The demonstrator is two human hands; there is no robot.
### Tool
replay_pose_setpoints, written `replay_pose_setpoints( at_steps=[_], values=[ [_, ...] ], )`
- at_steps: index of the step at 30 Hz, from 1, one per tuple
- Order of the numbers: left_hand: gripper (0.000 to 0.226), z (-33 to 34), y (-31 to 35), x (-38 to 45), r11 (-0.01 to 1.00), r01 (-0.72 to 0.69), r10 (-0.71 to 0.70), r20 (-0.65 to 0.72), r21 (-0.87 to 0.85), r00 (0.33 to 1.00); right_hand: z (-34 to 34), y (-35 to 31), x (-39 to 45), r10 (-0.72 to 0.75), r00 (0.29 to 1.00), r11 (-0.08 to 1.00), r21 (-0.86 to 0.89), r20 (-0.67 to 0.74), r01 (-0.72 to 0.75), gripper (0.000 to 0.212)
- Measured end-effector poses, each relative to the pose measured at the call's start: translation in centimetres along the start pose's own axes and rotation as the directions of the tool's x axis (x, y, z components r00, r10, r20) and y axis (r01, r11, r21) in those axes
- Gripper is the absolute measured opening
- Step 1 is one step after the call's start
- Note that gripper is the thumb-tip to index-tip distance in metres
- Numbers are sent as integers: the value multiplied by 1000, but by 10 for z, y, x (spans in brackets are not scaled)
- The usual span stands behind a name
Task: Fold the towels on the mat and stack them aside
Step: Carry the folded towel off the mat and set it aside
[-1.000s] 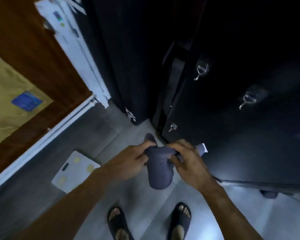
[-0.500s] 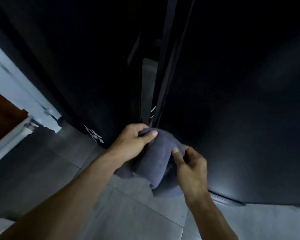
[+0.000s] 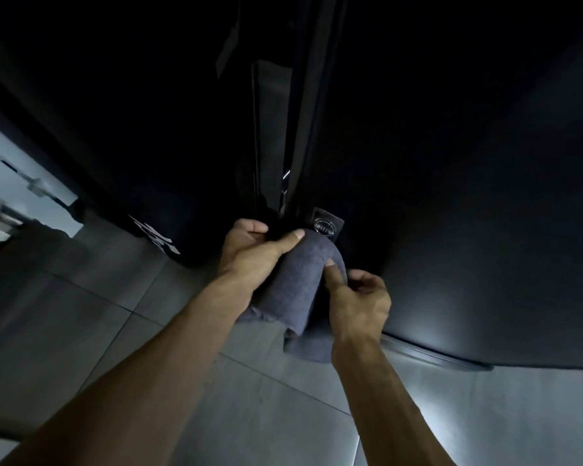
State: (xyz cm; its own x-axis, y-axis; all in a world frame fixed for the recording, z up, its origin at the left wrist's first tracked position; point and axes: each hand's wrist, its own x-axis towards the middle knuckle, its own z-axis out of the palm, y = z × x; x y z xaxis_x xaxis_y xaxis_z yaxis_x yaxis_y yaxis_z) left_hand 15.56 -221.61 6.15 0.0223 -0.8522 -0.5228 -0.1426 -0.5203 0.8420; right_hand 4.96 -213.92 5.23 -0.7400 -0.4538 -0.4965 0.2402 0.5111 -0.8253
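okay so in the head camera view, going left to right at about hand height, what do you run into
white door frame → white lettering on the dark cabinet → left hand → grey towel → right hand → dark cabinet door

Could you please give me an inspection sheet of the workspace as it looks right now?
Surface: grey tiled floor; no mat in view.
Job's things: one dark grey towel, bunched, held in the air.
Clutter: nothing seen.
Grips: left hand holds the towel's top, thumb over it; right hand holds its right side, thumb on the cloth.
Cables: nothing seen.
Surroundings: black cabinet doors with a metal lock plate; white frame at left.
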Motion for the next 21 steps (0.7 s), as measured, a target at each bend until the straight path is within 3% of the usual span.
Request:
replay_pose_setpoints(
  at_steps=[3,6,9,14,16,21],
  values=[
    [17,2,4,-7,973,-144,150,-23,179,988,7,0,0,-175,979,968,-200,-102,153,29],
    [24,1,6,-17,929,-247,251,21,275,968,10,0,-10,-319,948,918,-251,0,309,6],
    [24,0,-2,-28,885,-304,289,97,351,952,5,9,-22,-354,926,909,-186,133,374,23],
    [27,-3,2,-25,913,-167,76,247,373,966,-5,7,-19,-197,912,977,-10,361,215,31],
    [42,-1,1,-23,931,-88,-22,295,354,955,-10,3,-15,-154,898,988,35,412,153,27],
    [63,5,-2,-17,941,8,-97,247,338,964,-11,1,-11,-153,870,988,74,468,135,23]
  ],
)
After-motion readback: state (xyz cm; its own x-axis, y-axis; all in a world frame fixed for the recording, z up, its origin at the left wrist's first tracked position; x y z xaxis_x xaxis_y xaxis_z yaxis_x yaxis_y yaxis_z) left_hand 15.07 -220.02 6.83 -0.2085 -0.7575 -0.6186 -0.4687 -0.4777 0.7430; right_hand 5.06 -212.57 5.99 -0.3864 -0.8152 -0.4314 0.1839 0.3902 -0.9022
